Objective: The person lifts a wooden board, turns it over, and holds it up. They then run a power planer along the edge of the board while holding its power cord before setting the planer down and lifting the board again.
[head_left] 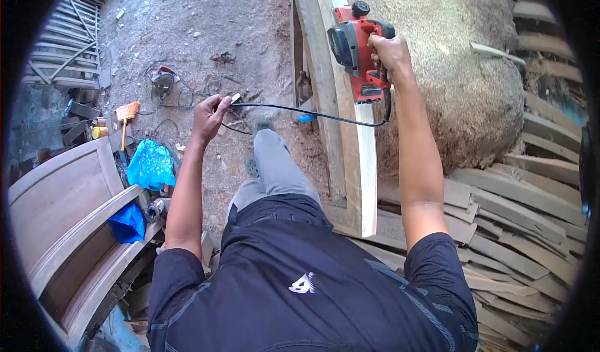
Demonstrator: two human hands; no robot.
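My right hand (392,57) is wrapped round the rear handle of a red and black electric planer (357,46). The planer sits over a long, pale wooden board (367,164) that stands on edge along other timber. From the back of the tool a black power cord (312,112) loops across to my left hand (210,118). The fingers of that hand are closed on the cord, and a small white block (235,98) shows at the fingertips.
A heap of wood shavings (456,83) rises right of the board, with stacked planks (525,196) around it. On the left are a red power tool (162,80), an orange broom (127,112), a blue cloth (151,164) and wooden panels (69,196).
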